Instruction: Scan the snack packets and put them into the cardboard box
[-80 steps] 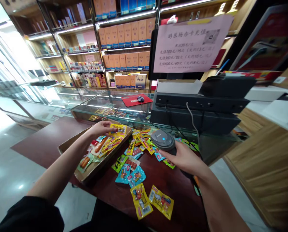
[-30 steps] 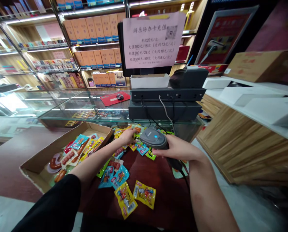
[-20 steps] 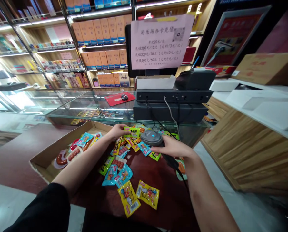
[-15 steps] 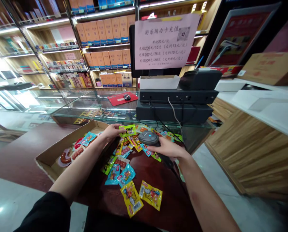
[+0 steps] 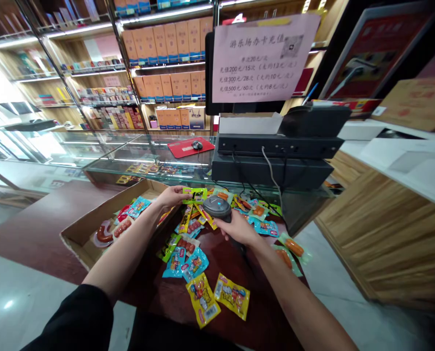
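My left hand (image 5: 172,197) pinches one end of a small green snack packet (image 5: 195,195) above the pile. In my right hand (image 5: 237,228) is the handle of a dark barcode scanner (image 5: 217,206), its head close beside the green packet. Under and around both lie yellow, blue and green snack packets on the dark red table (image 5: 159,302). Two yellow packets (image 5: 202,300) rest near the front edge, with blue ones (image 5: 195,264) just behind. At the left, an open cardboard box (image 5: 74,246) holds more packets and sausages, partly hidden by my left forearm.
Behind the pile stand a glass counter (image 5: 129,163), a black cash drawer (image 5: 272,170) with cables, and a screen bearing a pink paper sign (image 5: 263,61). A wooden cabinet (image 5: 378,234) is at the right. Shelves of boxes line the back.
My right hand has moved the scanner left, closer to the green packet. Packets at the right that my hand and forearm covered now show. The view has shifted slightly.
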{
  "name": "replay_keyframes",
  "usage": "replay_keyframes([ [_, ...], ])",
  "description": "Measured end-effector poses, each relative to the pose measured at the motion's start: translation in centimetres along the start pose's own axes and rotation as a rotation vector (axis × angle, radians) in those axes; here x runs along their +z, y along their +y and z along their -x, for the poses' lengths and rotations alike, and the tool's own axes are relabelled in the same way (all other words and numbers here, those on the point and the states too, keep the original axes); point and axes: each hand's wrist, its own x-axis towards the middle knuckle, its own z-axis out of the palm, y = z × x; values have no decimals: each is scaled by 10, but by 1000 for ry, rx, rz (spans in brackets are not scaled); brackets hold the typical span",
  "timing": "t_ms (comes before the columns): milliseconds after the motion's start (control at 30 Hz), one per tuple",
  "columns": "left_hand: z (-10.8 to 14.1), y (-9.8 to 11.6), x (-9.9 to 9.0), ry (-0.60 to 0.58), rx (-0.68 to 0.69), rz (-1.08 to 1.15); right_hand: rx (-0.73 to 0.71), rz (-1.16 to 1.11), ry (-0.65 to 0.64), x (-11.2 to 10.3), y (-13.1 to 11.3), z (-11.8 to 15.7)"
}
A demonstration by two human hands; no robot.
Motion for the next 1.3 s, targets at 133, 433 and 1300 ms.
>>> replay_keyframes([
  [133,-1,-1,1,18,-2,5,-16,54,23,4,2,0],
  [433,0,0,-1,1,-6,7,-20,58,37,5,10,-1],
  [1300,106,30,-153,430,65,115,-30,-38,-3,-2,-5,4],
])
